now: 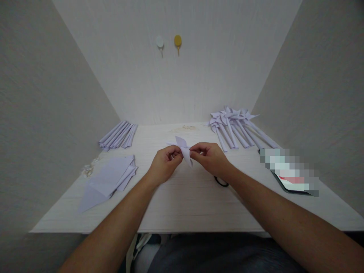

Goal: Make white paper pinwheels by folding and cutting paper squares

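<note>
Pinches a pinwheel (186, 152) of thin, smooth pale paper with curled, pointed blades over the middle of the desk (176, 208), with thumb and fingertips of the left hand (167, 163) and right hand (209, 156) pressed closed on it from either side. Shows slim rolled paper tubes (119, 135) in rows near the back left corner; flat, sharp-cornered sheets (109, 172), overlapping, toward the left edge; heaped paper pinwheels on sticks (229, 119) near the back right corner; a flat phone (292, 186) near the right edge; a black loop (222, 185) partly hidden by the right forearm.
</note>
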A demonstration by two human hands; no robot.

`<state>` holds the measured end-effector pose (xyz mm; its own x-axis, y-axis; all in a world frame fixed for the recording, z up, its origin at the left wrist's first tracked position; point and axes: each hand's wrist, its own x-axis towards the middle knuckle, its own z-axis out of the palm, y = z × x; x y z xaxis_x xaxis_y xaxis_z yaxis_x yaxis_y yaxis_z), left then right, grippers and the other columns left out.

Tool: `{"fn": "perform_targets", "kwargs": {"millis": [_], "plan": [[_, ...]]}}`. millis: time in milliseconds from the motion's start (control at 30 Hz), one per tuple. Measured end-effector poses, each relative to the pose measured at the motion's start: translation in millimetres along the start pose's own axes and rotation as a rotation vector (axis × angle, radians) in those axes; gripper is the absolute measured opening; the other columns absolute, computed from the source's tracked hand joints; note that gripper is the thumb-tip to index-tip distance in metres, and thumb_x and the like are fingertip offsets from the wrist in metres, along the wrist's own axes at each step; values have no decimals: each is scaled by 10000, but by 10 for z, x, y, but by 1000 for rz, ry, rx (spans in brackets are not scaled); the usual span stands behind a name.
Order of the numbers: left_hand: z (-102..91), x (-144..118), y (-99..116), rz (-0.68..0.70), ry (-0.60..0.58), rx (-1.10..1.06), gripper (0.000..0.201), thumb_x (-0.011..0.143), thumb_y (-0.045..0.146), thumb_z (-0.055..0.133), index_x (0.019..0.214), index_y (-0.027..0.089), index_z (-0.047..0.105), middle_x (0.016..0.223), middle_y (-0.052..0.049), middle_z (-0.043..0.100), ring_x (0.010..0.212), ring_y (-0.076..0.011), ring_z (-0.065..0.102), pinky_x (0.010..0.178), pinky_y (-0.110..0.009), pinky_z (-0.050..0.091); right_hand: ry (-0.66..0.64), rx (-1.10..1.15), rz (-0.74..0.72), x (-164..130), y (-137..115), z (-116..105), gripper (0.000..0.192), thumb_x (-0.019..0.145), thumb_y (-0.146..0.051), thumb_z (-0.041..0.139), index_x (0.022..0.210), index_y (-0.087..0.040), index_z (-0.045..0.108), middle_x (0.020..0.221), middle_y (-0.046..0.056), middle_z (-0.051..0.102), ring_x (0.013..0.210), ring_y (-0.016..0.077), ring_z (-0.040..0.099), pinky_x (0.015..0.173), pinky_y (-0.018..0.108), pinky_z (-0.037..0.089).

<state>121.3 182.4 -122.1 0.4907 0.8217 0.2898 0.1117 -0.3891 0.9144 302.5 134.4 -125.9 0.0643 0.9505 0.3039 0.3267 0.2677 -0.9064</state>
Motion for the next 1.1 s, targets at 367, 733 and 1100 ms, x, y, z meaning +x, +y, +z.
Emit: {"fn": "perform_targets", "kwargs": {"millis": [367,733,1100], "plan": [[7,-24,-21,83,28,143,111,837,259,636,835,175,708,709,3,642,650,-135,521,617,-261,382,-55,126,87,23,18,19,138,725,-318,677,751,-187,712,660,10,674,608,150,577,591,276,437],[2,-51,-64,245,-16,386,134,928,218,562,906,184,690,760,-6,605,701,-144,525,646,-264,393,-121,147,73,30,38,-1,38,686,-222,654,689,-185,662,635,-5,639,599,141,549,595,273,409],[35,-89,-26,364,-22,515,143,953,170,501,888,184,629,795,-10,565,722,-154,497,676,-299,383,-169,257,96,62,27,1,45,661,-215,651,628,-187,636,569,-34,595,564,121,534,572,252,420]]}}
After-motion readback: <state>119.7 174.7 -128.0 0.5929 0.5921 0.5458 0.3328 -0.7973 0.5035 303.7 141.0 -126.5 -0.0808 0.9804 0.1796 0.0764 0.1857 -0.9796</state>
